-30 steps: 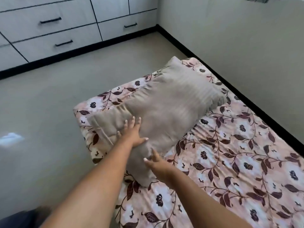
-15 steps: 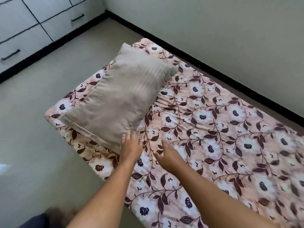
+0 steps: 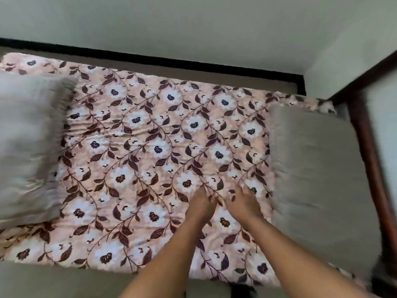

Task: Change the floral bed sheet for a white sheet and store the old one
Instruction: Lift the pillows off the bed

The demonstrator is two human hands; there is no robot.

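- Across the middle of the view, floral bed sheet [image 3: 150, 147] spread flat and fully on; lightly rucked beside the left grey pillow [image 3: 28, 143]; no white sheet anywhere in sight.
- Low and right of centre, left hand [image 3: 200, 206] and right hand [image 3: 242, 201] side by side over the sheet; fingers straight, nothing held in either; touching the cloth or just above it, impossible to tell through the blur.
- Right hand just beside the right grey pillow [image 3: 318, 179]; that pillow close against a dark wooden frame [image 3: 365, 134].
- Likely stage: clearing pillows; stripping not yet begun.
- Risk: pulling the sheet with either pillow lying on it; extra drag, then pillows tipped onto the floor [image 3: 64, 280] or jammed against the frame.
- Risk: yanking from the middle rather than from a corner; edges probably tucked under, hence strain or a snag in the cloth.
- Risk: grabbing the right pillow one-handed; soft and bulky, apt to sag and slip; safer with both hands spread wide along its near edge.
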